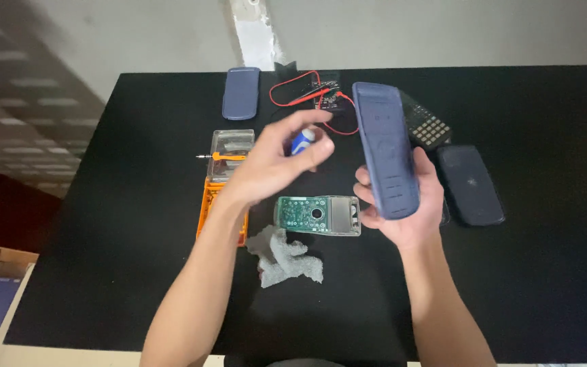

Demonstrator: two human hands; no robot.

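Blue-grey plastic calculator back cover [385, 149] stands tilted in the right hand [405, 207], gripped from below above the black bench [137, 204]. Left hand [273, 163] closes around a small blue-and-white object [302, 141], above the exposed green circuit board [317, 215] beside a grey cloth [283, 257].

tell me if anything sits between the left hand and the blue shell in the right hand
Nothing visible does. The left hand, pinching a small blue-and-white object, hovers just left of the blue shell in the right hand; only open air separates them, above the circuit board.
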